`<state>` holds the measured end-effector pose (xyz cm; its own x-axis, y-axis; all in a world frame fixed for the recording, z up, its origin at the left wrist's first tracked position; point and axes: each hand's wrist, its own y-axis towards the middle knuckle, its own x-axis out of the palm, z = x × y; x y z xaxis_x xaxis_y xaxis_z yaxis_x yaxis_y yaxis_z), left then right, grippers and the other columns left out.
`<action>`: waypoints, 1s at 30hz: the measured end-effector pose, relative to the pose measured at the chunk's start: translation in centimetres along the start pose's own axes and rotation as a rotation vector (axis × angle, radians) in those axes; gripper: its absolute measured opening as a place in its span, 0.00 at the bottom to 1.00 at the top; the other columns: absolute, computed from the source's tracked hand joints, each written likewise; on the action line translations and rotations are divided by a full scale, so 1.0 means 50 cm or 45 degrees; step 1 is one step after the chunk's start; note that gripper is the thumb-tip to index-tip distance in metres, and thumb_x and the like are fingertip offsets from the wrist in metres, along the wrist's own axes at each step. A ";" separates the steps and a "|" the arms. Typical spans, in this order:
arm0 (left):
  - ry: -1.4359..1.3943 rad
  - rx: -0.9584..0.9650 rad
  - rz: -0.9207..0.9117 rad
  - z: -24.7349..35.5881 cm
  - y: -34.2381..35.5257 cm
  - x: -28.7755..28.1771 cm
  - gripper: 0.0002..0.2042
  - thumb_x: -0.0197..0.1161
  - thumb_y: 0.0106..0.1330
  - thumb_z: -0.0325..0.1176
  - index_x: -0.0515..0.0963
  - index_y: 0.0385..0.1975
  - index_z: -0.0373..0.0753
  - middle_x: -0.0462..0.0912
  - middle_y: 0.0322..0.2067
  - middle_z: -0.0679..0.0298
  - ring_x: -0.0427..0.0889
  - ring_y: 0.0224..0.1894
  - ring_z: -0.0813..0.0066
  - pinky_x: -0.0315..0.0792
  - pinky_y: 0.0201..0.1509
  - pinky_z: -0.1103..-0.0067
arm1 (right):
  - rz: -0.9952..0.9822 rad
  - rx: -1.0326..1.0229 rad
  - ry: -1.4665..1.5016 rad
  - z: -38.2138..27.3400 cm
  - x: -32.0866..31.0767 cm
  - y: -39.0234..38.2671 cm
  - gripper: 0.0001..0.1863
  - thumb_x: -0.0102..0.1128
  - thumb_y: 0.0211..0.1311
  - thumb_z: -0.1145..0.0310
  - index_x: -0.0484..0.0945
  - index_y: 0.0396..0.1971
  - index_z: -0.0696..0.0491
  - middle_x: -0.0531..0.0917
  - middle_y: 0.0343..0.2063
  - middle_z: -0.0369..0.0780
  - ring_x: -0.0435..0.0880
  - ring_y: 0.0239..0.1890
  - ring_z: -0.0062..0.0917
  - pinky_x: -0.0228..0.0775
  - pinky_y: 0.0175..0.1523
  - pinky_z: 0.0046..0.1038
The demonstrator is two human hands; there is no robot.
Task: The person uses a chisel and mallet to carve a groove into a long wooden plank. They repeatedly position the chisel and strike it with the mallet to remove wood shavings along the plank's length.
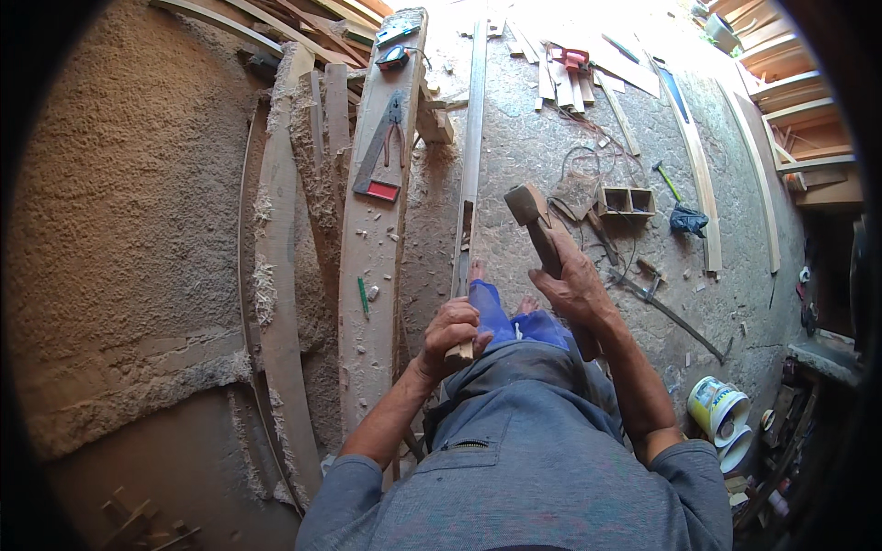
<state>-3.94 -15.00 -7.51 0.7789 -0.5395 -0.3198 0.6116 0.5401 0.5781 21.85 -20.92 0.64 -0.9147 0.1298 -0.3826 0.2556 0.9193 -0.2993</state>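
My left hand (pixel 448 336) is closed round a stubby wooden chisel handle (pixel 459 353), whose pale end pokes out below the fingers; the blade is hidden. Raised to its right, my right hand (pixel 577 283) grips a wooden mallet (pixel 527 204) by the shaft, with the block-shaped head up and away from me. A long narrow timber (pixel 475 119) runs away from beside my left hand. In its near part is a dark slot (pixel 467 222). Mallet and timber are apart.
Left of me, a plank bench (pixel 361 303) carries a try square (pixel 369 170), pliers (pixel 393 138), a tape measure (pixel 393 59) and a green pencil (pixel 363 296). Rightward on the floor lie a wooden box (pixel 627 201), a green-handled hammer (pixel 668 182), cables, boards and white buckets (pixel 718 409).
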 end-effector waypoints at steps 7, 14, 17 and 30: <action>0.034 0.002 -0.168 -0.007 -0.036 0.002 0.18 0.81 0.55 0.30 0.76 0.41 0.43 0.81 0.41 0.61 0.84 0.46 0.60 0.78 0.58 0.58 | 0.091 -0.019 -0.015 0.056 0.006 0.010 0.34 0.67 0.59 0.66 0.69 0.67 0.55 0.80 0.47 0.48 0.81 0.50 0.35 0.72 0.57 0.36; 0.108 -0.124 -0.350 0.014 0.059 -0.020 0.15 0.80 0.55 0.30 0.78 0.36 0.40 0.82 0.38 0.60 0.85 0.45 0.61 0.80 0.57 0.62 | 0.017 0.128 0.158 0.077 0.019 0.005 0.30 0.67 0.62 0.64 0.70 0.64 0.54 0.83 0.42 0.49 0.85 0.44 0.40 0.76 0.52 0.40; 0.187 -0.352 0.024 0.025 0.080 0.006 0.16 0.80 0.58 0.32 0.76 0.37 0.39 0.83 0.37 0.58 0.85 0.44 0.60 0.79 0.58 0.61 | -0.038 0.212 0.174 0.063 0.019 0.016 0.31 0.67 0.62 0.65 0.70 0.64 0.53 0.83 0.43 0.49 0.86 0.44 0.41 0.77 0.52 0.40; 0.281 -0.903 1.003 -0.084 0.170 0.015 0.12 0.74 0.67 0.33 0.75 0.32 0.40 0.82 0.35 0.61 0.83 0.40 0.69 0.80 0.49 0.72 | 0.081 -0.042 0.300 0.077 0.062 -0.001 0.30 0.69 0.63 0.69 0.70 0.65 0.55 0.78 0.30 0.35 0.78 0.30 0.21 0.74 0.38 0.29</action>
<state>2.45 -8.11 -6.00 0.9526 0.2128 -0.2172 -0.1860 0.9729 0.1372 20.20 -22.02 -3.91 -0.9458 0.2676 -0.1842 0.3085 0.9176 -0.2507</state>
